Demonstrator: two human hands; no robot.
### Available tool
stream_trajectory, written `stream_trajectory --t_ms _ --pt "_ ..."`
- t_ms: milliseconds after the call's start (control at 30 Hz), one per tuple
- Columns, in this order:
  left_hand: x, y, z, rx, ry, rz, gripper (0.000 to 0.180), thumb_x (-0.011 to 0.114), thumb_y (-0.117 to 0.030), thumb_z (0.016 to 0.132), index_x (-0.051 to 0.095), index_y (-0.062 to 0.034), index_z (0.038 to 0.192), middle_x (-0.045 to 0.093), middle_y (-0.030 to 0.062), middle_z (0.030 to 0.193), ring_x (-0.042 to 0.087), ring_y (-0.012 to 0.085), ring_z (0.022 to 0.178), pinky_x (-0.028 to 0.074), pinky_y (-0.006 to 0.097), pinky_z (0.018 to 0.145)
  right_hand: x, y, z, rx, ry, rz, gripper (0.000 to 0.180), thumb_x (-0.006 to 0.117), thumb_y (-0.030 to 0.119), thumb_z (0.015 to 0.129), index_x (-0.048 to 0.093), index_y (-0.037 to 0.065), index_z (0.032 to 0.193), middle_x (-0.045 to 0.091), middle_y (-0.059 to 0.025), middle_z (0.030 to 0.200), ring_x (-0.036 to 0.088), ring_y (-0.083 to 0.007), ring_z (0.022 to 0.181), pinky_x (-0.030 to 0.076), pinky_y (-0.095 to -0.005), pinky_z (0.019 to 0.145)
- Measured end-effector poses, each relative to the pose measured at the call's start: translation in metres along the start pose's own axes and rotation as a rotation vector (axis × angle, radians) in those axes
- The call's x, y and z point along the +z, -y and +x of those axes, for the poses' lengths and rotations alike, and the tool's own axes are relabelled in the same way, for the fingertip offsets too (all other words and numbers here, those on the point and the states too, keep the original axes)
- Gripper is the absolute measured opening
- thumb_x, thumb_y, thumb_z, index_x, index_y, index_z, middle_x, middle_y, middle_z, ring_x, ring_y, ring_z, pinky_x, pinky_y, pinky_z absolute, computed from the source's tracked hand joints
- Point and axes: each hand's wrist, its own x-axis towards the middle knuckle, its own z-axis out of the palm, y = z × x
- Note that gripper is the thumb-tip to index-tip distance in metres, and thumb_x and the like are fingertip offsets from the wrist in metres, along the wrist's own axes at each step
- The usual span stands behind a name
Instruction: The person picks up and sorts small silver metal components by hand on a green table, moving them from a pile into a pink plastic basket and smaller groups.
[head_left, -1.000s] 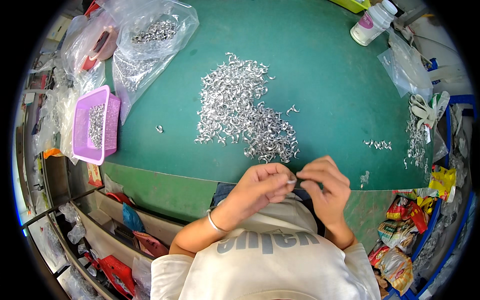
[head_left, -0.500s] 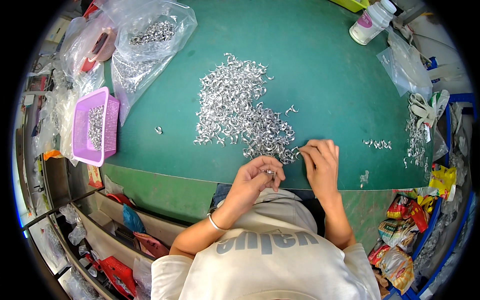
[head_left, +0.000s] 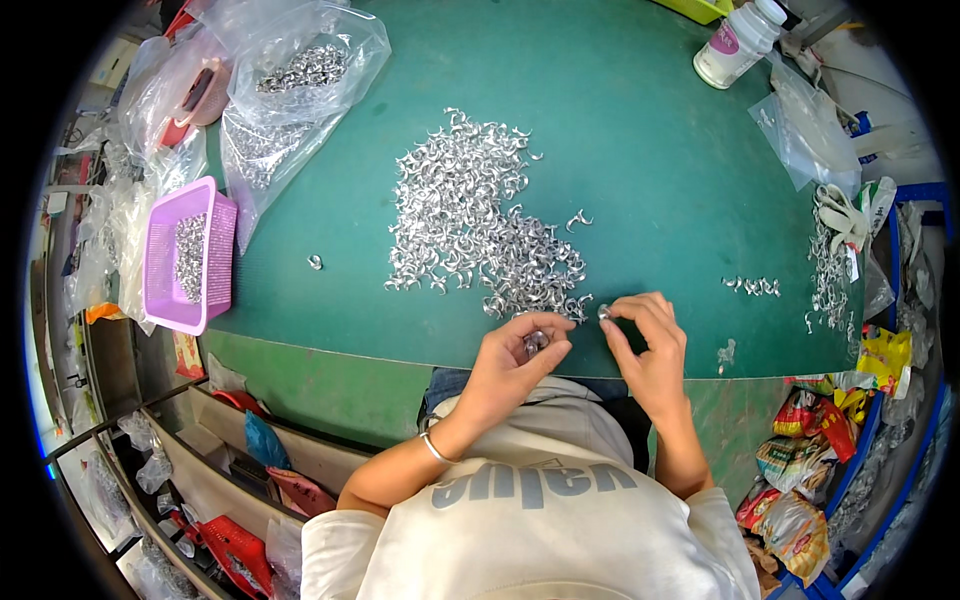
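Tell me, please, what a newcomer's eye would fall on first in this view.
Most likely the big heap of small, curved silvery pieces in the middle of the green tabletop. Next, perhaps, the lilac basket at its left edge, with similar-looking contents. Near the heap's lower end, the left hand holds shiny pieces and the right hand pinches another piece.

On your right, a white bottle (head_left: 735,50) is standing near a clear bag (head_left: 805,145); colourful packets (head_left: 792,466) are lying nearer you.
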Motion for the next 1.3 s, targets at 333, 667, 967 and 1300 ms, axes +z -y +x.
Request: stream_trajectory --t_ms 333,667,967,1300 --pt "0.007 -0.011 0.006 0.094 0.022 0.031 0.020 0.058 0.000 0.080 0.057 0.0016 0.100 0.054 0.0007 0.083 0.046 0.0034 0.076 0.039 0.017 0.062 -0.008 0.029 0.001 -0.188 0.044 0.084 0.014 0.064 -0.003 0.065 0.060 0.001 0.078 0.059 -0.0069 0.076 0.054 -0.0231 0.071 0.037 -0.0317 0.063" --pt "0.006 -0.027 -0.005 0.139 0.043 -0.061 0.011 0.060 0.006 0.075 0.059 0.0033 0.086 0.055 0.0026 0.084 0.042 0.0030 0.065 0.036 0.017 0.056 -0.011 0.033 -0.001 -0.164 0.029 0.314 0.016 0.064 -0.008 0.062 0.061 -0.001 0.077 0.059 -0.0096 0.076 0.054 -0.0238 0.070 0.041 -0.0315 0.064" --pt "0.010 -0.037 -0.012 0.087 0.092 -0.074 0.008 0.060 0.004 0.075 0.057 0.0017 0.082 0.050 -0.0005 0.076 0.035 0.0020 0.059 0.030 0.017 0.052 -0.008 0.033 -0.007 0.171 0.109 0.901 0.014 0.056 -0.011 0.073 0.059 -0.006 0.085 0.059 -0.0121 0.084 0.053 -0.0183 0.076 0.042 -0.0276 0.068" --pt "0.001 -0.023 -0.002 -0.366 0.285 -0.749 0.011 0.049 -0.012 0.083 0.051 -0.0023 0.083 0.048 0.0008 0.072 0.031 0.0042 0.054 0.024 0.019 0.046 -0.003 0.032 -0.009 0.365 0.047 0.911 0.012 0.054 -0.010 0.077 0.059 -0.005 0.087 0.057 -0.0082 0.084 0.051 -0.0135 0.075 0.041 -0.0241 0.067"
